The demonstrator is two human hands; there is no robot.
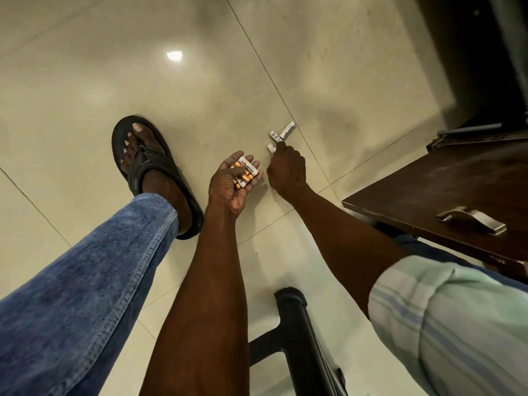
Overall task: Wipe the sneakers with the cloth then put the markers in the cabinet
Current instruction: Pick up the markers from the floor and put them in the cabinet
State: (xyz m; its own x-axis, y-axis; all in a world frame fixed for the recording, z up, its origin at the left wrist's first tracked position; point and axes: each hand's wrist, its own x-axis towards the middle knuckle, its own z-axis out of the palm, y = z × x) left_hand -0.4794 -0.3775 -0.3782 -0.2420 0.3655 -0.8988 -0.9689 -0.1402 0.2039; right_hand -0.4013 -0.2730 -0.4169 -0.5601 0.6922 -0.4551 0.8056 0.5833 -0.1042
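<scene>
the left hand [233, 181] is turned palm up low over the tiled floor [85, 90], fingers loosely cupped round a bundle of markers [246, 172] that lie side by side across the palm. their barrels are white with orange bands, and one shows printed lettering. how many are in the bundle cannot be told, as the fingers cover part of it.

the right hand [287, 170] is just beside it, back of the hand up, reaching down to the floor. its fingertips are closed on the end of a white marker [271, 148] lying there; the grip itself is mostly hidden under the knuckles. 2 more loose markers [283, 132] lie on the floor right beyond the fingertips, close to a dark tile joint, one angled across the other.

to the left of the hands a foot in a black sandal [148, 167] stands flat on the tiles, with a blue jeans leg [85, 281] running down to the lower left corner. a rolled pale green striped sleeve [445, 318] covers the right upper arm.

at the right edge a dark brown wooden cabinet door [457, 192] with a metal handle [471, 220] juts into view above the floor, near the right forearm; a darker opening sits behind it at the upper right. a black chair base [297, 324] shows at the bottom, between the 2 forearms.
</scene>
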